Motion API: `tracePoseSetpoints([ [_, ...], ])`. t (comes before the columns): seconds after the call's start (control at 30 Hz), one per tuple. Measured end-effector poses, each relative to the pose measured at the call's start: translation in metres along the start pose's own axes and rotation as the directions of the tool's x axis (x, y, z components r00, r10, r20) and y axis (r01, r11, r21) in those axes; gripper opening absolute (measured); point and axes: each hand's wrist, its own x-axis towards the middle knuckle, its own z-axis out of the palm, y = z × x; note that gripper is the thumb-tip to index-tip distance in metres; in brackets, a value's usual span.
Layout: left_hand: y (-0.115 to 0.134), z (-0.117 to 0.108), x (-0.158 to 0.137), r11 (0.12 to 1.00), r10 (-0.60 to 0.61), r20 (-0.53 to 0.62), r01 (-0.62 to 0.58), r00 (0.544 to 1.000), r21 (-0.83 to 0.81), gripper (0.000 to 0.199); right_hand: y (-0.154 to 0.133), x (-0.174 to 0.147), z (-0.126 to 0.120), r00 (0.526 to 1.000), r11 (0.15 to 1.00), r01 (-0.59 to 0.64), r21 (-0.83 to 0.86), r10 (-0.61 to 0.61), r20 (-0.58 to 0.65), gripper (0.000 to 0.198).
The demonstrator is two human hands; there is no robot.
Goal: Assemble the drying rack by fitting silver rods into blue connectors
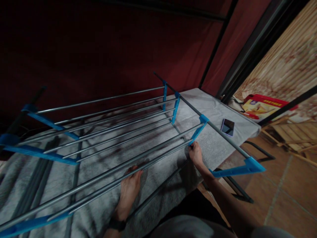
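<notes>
A rack frame of grey metal tubes with blue plastic brackets stands on a grey cloth-covered surface. My left hand [130, 185], with a dark band on its wrist, has its fingers closed round a lower grey tube [158, 158] near the front. At that tube's right end, my right hand [196, 153] is closed on the lower tip of a blue bracket [196, 132]; its fingertips are partly hidden. This bracket hangs from a long dark side tube [225, 137]. Near my right forearm, another blue bracket [239, 168] sticks out from the side tube's front end.
A phone [228, 127] lies on the grey cloth [210, 102] to the right. Loose dark tubes [37, 175] rest at the left. Behind stands a dark red wall [99, 49]. Beyond the surface are a red and yellow box [262, 105], wooden slats [294, 135] and a tiled floor [292, 195].
</notes>
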Motion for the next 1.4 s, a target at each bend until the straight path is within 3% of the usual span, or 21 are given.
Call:
tracePoseSetpoints([
  [0.43, 0.007, -0.008, -0.001, 0.988, -0.127, 0.163, 0.140, 0.978, -0.070, 0.035, -0.006, -0.001, -0.002, 0.999, 0.996, -0.048, 0.079, 0.049, -0.013, 0.015],
  [1.03, 0.005, -0.005, -0.001, 0.994, -0.095, 0.170, 0.101, 0.981, -0.029, 0.035, -0.008, -0.003, -0.002, 0.999, 0.998, -0.040, 0.054, 0.041, -0.010, 0.011],
  [1.4, 0.020, -0.019, 0.002, 0.974, -0.188, 0.306, 0.218, 0.933, -0.067, 0.034, -0.004, -0.006, -0.004, 1.000, 0.999, -0.027, 0.043, 0.027, 0.002, 0.009],
])
